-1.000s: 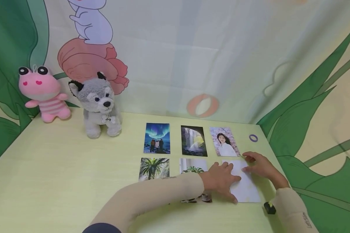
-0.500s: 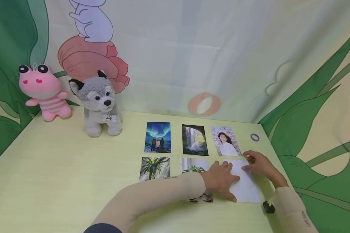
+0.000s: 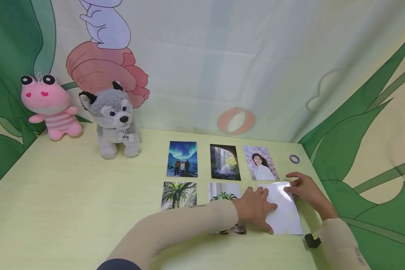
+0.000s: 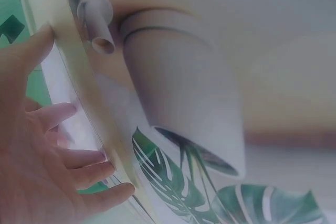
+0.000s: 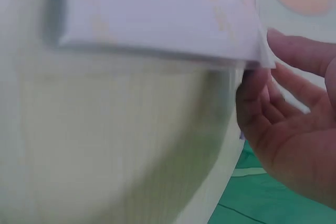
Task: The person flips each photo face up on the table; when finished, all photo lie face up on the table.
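A white sheet (image 3: 285, 215) with faint marks lies at the right end of the front row of photos. Across its left edge my left hand (image 3: 256, 208) rests with fingers spread. My right hand (image 3: 305, 190) pinches the sheet's far right corner, which is raised slightly; in the right wrist view the thumb is on one side of the corner (image 5: 266, 59) and fingers are on the other. Beside the left hand is a photo of a potted plant (image 3: 224, 190), partly covered by that hand and sleeve. It fills much of the left wrist view, showing a white pot (image 4: 184, 77).
Behind are photos of an aurora (image 3: 182, 159), a waterfall (image 3: 225, 163) and a person (image 3: 261, 165). A palm-like plant photo (image 3: 179, 195) lies left. A purple ring (image 3: 294, 159) and small black object (image 3: 312, 240) are right. Plush dog (image 3: 116, 122) and pink plush (image 3: 50, 107) stand back left.
My right hand has shifted slightly right and away from me, and the sheet's far right corner has risen, catching a bright glare. The left hand stays in place.
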`<state>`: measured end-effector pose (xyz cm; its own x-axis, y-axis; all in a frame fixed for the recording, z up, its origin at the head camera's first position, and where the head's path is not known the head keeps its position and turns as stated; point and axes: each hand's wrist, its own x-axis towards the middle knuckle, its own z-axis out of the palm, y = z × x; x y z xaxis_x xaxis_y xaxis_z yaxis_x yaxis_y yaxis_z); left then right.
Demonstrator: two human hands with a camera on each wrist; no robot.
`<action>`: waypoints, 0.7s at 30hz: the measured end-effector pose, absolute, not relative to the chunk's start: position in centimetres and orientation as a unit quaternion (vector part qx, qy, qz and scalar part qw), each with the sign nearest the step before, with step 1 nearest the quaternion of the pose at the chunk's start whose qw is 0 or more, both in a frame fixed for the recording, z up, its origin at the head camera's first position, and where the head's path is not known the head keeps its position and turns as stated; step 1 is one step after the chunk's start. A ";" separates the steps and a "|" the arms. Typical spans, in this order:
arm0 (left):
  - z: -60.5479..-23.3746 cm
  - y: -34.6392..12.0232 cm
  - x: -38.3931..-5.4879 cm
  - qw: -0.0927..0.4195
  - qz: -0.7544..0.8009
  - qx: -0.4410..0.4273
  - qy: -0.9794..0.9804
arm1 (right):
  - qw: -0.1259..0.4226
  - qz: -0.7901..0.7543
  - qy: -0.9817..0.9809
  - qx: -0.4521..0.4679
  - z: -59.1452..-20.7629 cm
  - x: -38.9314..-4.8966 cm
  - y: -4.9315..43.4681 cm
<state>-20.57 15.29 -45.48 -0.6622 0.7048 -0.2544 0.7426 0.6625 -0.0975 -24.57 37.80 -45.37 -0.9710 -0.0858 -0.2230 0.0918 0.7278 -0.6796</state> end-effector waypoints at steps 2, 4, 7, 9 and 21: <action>-45.5 15.3 -20.6 0.099 -0.094 0.397 0.907 | 0.149 -0.377 0.914 -0.013 -45.3 -24.4 38.0; -45.4 15.3 -20.6 0.102 -0.090 0.396 0.908 | 0.174 -0.386 0.906 -0.019 -45.2 -24.2 38.0; -45.3 15.2 -20.6 0.108 -0.081 0.395 0.909 | 0.188 -0.402 0.896 -0.031 -45.2 -24.0 38.1; -45.2 15.2 -20.5 0.110 -0.076 0.395 0.909 | 0.182 -0.412 0.892 -0.033 -45.1 -23.9 38.1; -44.1 15.8 -19.1 0.090 -0.055 0.404 0.909 | 0.184 -0.518 0.835 -0.034 -44.2 -22.9 38.5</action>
<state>-19.06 15.79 -44.15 -0.6577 0.7241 -0.2075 0.7439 0.6677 -0.0275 -22.95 38.48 -44.23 -0.9300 -0.2477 -0.2715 0.1332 0.4613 -0.8772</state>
